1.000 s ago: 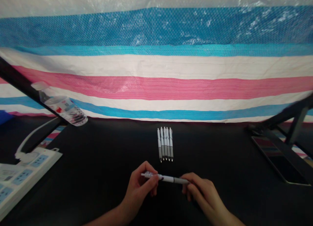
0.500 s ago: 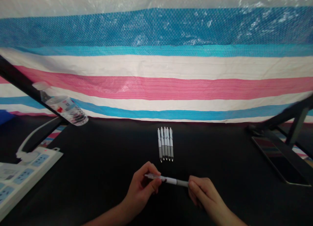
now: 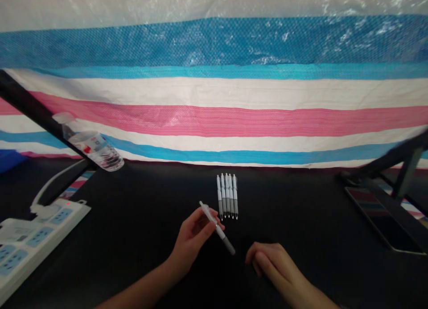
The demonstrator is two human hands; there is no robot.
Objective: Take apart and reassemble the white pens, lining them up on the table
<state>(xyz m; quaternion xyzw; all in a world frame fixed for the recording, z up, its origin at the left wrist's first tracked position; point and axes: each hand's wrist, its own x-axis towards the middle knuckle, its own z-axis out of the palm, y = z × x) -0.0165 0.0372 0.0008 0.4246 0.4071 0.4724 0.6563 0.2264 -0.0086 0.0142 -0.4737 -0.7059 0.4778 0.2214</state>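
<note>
My left hand (image 3: pixel 197 237) pinches a white click pen (image 3: pixel 219 231) between thumb and fingers near its clicker end. The pen slants down to the right, its grey grip (image 3: pixel 229 245) pointing toward my right hand (image 3: pixel 272 262). That hand is closed, fingers curled in and apart from the pen; whatever may be inside it is hidden. Just beyond my left fingertips, several matching pens (image 3: pixel 228 195) lie side by side on the black table (image 3: pixel 150 206), tips toward me.
On the left lies a white power strip (image 3: pixel 43 242) with a plugged-in cable. A tilted plastic bottle (image 3: pixel 98 150) is behind it, by a black bar (image 3: pixel 33 115). A phone (image 3: pixel 381 220) lies at right, near a black stand (image 3: pixel 401 162). Striped sheeting (image 3: pixel 214 121) hangs behind.
My right hand has let go of the pen's grip end and drawn slightly apart. In my left hand the pen has tilted, its clicker end higher and its grip end lower left.
</note>
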